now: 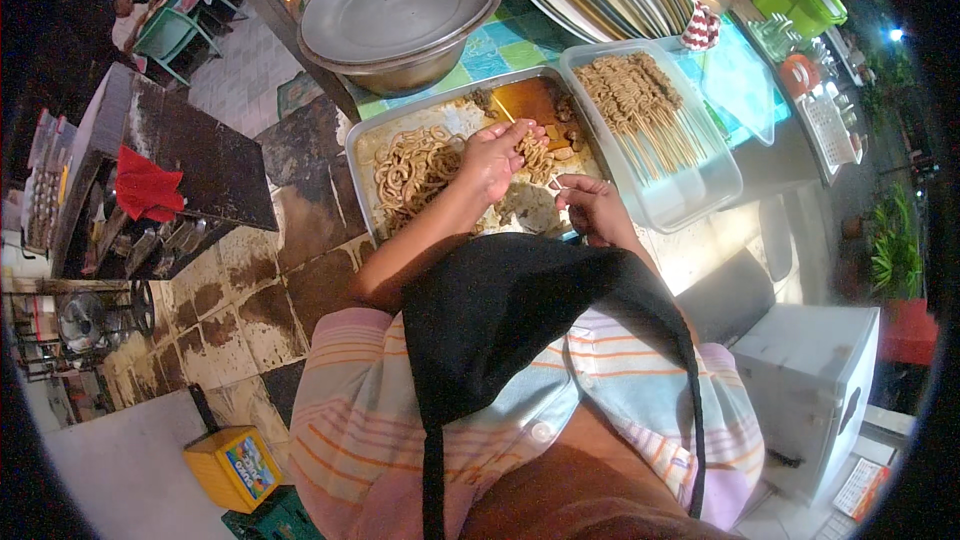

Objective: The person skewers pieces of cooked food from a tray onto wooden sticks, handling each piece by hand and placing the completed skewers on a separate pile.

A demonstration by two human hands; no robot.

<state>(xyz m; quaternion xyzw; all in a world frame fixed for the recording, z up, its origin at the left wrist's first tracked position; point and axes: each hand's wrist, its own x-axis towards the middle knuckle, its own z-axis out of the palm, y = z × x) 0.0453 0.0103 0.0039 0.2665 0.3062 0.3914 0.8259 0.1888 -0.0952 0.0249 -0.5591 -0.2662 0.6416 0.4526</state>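
Observation:
A metal tray lies before me, with a heap of brown, cooked-looking intestine strips on its left side and reddish-brown sauce at the back. My left hand is over the tray, its fingers closed around a bunch of strips. A thin bamboo skewer sticks out beyond those fingers. To the right, my right hand pinches a pale thin end that lines up with the skewer. Beside the tray, a clear plastic container holds many loaded skewers.
A large metal basin with a grey lid stands behind the tray. Stacked plates with cloths are at the back. A clear lid lies right of the container. A dark cart stands left; a white box is at lower right.

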